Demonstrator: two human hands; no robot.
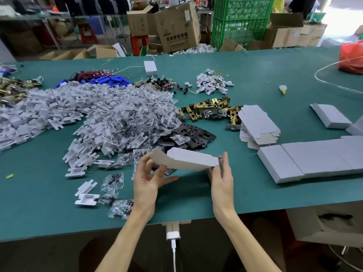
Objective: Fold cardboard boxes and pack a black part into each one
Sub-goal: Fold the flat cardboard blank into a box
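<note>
A partly folded cardboard box (188, 160) is held above the counter (196, 197), between both hands. Its left end flap is pinched by the curled fingers of the left hand (149, 179). Its right end is gripped between the thumb and upright fingers of the right hand (222, 179). The black parts (196, 137) are piled on the counter just behind the box. A stack of flat box blanks (257, 124) and a row of closed boxes (306, 160) are recorded to the right.
</note>
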